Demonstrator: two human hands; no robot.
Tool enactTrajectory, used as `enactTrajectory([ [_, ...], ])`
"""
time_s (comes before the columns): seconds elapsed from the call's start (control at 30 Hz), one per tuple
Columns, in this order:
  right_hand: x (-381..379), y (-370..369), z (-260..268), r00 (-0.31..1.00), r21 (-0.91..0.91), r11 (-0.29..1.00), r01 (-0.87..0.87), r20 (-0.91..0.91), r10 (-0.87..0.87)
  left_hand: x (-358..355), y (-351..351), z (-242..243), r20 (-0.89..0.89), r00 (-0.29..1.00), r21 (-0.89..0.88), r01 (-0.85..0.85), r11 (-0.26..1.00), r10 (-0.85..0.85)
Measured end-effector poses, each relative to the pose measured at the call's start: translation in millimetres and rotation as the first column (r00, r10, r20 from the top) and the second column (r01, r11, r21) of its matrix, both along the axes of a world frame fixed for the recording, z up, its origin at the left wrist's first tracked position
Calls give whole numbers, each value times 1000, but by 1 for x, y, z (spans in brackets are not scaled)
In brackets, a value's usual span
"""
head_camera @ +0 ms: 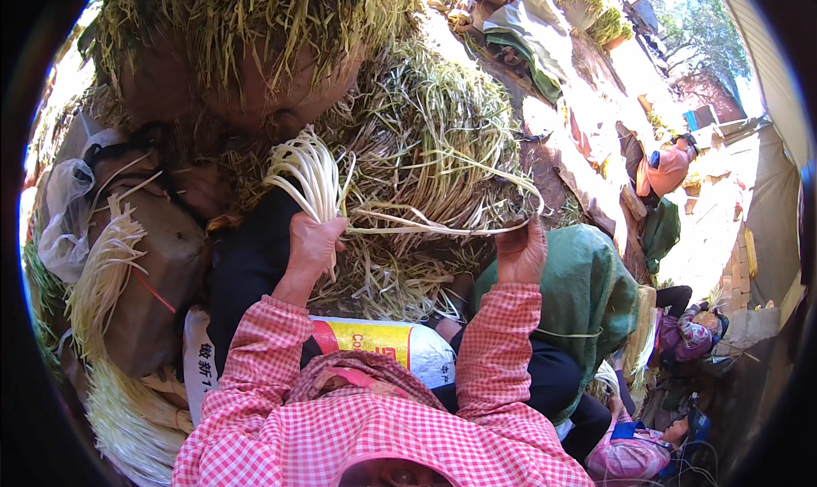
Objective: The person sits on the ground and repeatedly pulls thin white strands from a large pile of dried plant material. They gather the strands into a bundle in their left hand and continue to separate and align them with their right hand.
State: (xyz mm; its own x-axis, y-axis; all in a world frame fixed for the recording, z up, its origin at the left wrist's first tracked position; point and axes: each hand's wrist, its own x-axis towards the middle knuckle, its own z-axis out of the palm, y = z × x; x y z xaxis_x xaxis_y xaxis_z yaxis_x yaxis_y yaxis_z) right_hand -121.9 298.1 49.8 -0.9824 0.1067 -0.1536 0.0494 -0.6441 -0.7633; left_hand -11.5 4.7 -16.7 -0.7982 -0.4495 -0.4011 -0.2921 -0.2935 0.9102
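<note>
My left hand [311, 244] is closed around a bundle of pale plant stalks [307, 171], whose tips fan out and droop above the fist. Long thin stalks [440, 230] run from beside that fist to my right hand [523, 257], which pinches them between its fingers. One stalk loops back from there over a large heap of greenish-yellow stalks [440, 130] lying before me. Loose trimmings [389, 279] are scattered below the heap. Across my lap lies a printed white, red and yellow sack [376, 343]. My right fingertips are partly hidden in shadow.
At left, a tied stalk bundle [105, 276] rests by a clear plastic bag [67, 222], with more bundles [131, 420] below. A tall leafy pile [255, 27] rises ahead. Green cloth [562, 295] drapes beside my right arm. Other people [638, 449] sit at right.
</note>
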Motion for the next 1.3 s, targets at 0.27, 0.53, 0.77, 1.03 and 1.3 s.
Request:
enactTrajectory([
  [0.27, 23, -62, -11, 984, 264, 950, -169, 95, 149, 1, 5, 28, -242, 968, 262, 128, 957, -64],
  [0.53, 34, -98, -25, 955, -35, 968, -248, 160, 251, 12, 20, 25, -201, 865, 301, 501, 812, -459],
  [0.77, 83, -134, -57, 778, 542, 639, -545, 45, 626, 2, 9, 17, -214, 974, 609, 195, 769, -77],
  [1.03, 86, -89, -110, 649, 215, 621, -754, 392, 652, -1, -27, 27, -164, 951, 648, -98, 756, 264],
  [1.3, 82, 6, -205, 492, 459, -505, -731, 867, 77, 5, -45, 29, -212, 921, 543, -166, 823, 326],
])
